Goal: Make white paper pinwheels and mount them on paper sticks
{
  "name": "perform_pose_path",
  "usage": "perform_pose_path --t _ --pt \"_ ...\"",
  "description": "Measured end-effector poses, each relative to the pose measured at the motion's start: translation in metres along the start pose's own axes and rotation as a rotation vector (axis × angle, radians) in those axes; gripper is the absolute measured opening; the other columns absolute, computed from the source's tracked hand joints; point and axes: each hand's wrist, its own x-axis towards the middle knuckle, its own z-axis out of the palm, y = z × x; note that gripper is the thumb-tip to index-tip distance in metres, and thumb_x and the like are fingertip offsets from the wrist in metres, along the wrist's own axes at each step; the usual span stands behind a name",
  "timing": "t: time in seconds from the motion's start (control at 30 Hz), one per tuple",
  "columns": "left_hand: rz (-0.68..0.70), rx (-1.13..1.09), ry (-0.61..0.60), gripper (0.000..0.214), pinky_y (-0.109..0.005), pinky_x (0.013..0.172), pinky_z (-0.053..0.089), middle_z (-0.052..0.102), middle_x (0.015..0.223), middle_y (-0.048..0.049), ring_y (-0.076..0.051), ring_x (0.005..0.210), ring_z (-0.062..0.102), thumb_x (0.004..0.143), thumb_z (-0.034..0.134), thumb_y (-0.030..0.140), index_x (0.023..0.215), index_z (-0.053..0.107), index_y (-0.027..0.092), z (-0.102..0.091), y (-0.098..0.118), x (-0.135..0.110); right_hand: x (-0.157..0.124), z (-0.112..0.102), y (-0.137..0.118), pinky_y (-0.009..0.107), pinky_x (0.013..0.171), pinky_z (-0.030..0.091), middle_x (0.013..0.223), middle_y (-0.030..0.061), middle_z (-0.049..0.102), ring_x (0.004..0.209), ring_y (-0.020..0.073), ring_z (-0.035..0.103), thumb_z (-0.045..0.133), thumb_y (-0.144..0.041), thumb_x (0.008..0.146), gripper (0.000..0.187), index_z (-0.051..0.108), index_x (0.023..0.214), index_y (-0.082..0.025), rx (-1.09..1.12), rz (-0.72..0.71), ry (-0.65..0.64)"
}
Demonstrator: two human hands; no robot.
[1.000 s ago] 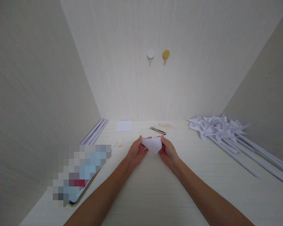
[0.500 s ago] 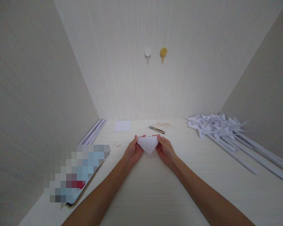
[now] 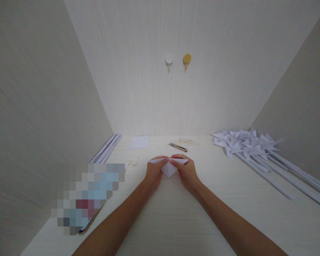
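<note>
A white sheet of paper (image 3: 169, 172), folded into a triangle with its point toward me, is held between both hands above the table. My left hand (image 3: 155, 169) grips its left half, thumb pressed near the middle of the top edge. From the other side my right hand (image 3: 185, 170) pinches the right half, its thumb almost meeting the left one. The fingers behind the paper are partly hidden. Just beyond the hands lie small thread snips (image 3: 178, 147) on the table.
White paper pinwheels (image 3: 245, 142) on rolled paper sticks (image 3: 264, 174) are heaped at the right. A paper square (image 3: 139, 142) and several paper tubes (image 3: 106, 147) lie at the back left. Small scraps (image 3: 133, 162) sit nearby. A blurred-out object (image 3: 96, 192) is at the left. Two hooks (image 3: 187, 59) are on the wall.
Both hands have slid inward along the paper's top edge, from its corners to the middle, thumbs now close together. The side corners of the paper now stick out past the thumbs.
</note>
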Motion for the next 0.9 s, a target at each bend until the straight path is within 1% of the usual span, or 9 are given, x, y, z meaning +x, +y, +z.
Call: perform_pose_path --t 0.1,0.2,0.33,0.47,0.53,0.67,0.77,0.9 --pt "0.001 0.023 -0.045 0.01 -0.023 0.059 0.042 0.063 0.057 -0.0013 -0.011 0.056 0.054 0.049 0.073 0.012 0.055 0.064 0.012 0.002 0.0 0.0 0.0 -0.002 -0.001 0.024 0.053 0.038 0.055 -0.0028 0.063 0.051 0.0103 0.051 0.078 -0.018 0.042 0.021 0.064 0.058 -0.017 -0.016 -0.024 0.048" --pt "-0.037 0.016 -0.08 0.01 -0.024 0.061 0.043 0.065 0.059 -0.0032 -0.012 0.059 0.056 0.055 0.072 0.019 0.059 0.066 0.011 0.004 0.0 0.0 0.001 -0.002 -0.003 0.024 0.052 0.038 0.055 -0.0026 0.063 0.052 0.0106 0.052 0.077 -0.018 0.042 0.02 0.063 0.056 -0.017 0.027 -0.022 0.087" --pt "-0.067 -0.004 -0.094 0.023 -0.028 0.066 0.044 0.066 0.064 -0.0073 -0.017 0.068 0.059 0.06 0.069 0.033 0.065 0.067 0.01 0.005 0.002 0.001 0.002 0.0 -0.006 0.025 0.053 0.039 0.052 -0.0029 0.062 0.051 0.0108 0.052 0.078 -0.02 0.04 0.021 0.063 0.055 -0.017 0.119 0.005 0.116" --pt "-0.067 -0.016 -0.095 0.036 -0.03 0.067 0.044 0.065 0.063 -0.0088 -0.019 0.071 0.059 0.057 0.068 0.044 0.066 0.067 0.009 0.002 0.004 0.003 0.002 0.001 -0.007 0.024 0.053 0.041 0.053 -0.0015 0.063 0.051 0.0105 0.053 0.078 -0.022 0.038 0.024 0.064 0.056 -0.016 0.138 0.027 0.123" --pt "-0.007 0.009 -0.069 0.036 -0.029 0.066 0.044 0.065 0.062 -0.007 -0.017 0.067 0.058 0.052 0.072 0.044 0.064 0.067 0.01 -0.001 0.005 0.006 0.003 0.001 -0.007 0.024 0.052 0.041 0.054 -0.0007 0.064 0.051 0.0109 0.054 0.078 -0.023 0.038 0.025 0.065 0.057 -0.016 0.13 0.023 0.128" --pt "0.132 0.066 0.067 0.028 -0.024 0.061 0.041 0.061 0.054 -0.0005 -0.009 0.055 0.052 0.038 0.079 0.028 0.057 0.065 0.012 -0.009 0.008 0.014 0.004 -0.002 -0.007 0.025 0.053 0.043 0.057 0.0009 0.067 0.053 0.0125 0.057 0.078 -0.022 0.039 0.024 0.064 0.058 -0.016 0.128 0.01 0.156" --pt "0.152 0.049 0.093 0.025 -0.023 0.061 0.04 0.059 0.051 0.0015 -0.007 0.053 0.05 0.038 0.079 0.025 0.053 0.063 0.013 -0.013 0.011 0.017 0.004 -0.002 -0.007 0.025 0.053 0.043 0.057 0.001 0.068 0.052 0.0125 0.057 0.077 -0.019 0.039 0.023 0.064 0.058 -0.017 0.113 0.016 0.158" --pt "0.125 -0.01 0.051 0.024 -0.022 0.062 0.041 0.061 0.058 0.0 -0.008 0.058 0.053 0.045 0.077 0.029 0.056 0.064 0.012 -0.014 0.012 0.017 0.005 -0.002 -0.008 0.026 0.054 0.044 0.058 0.0014 0.068 0.053 0.0129 0.058 0.077 -0.022 0.039 0.024 0.063 0.057 -0.017 0.143 0.019 0.165"
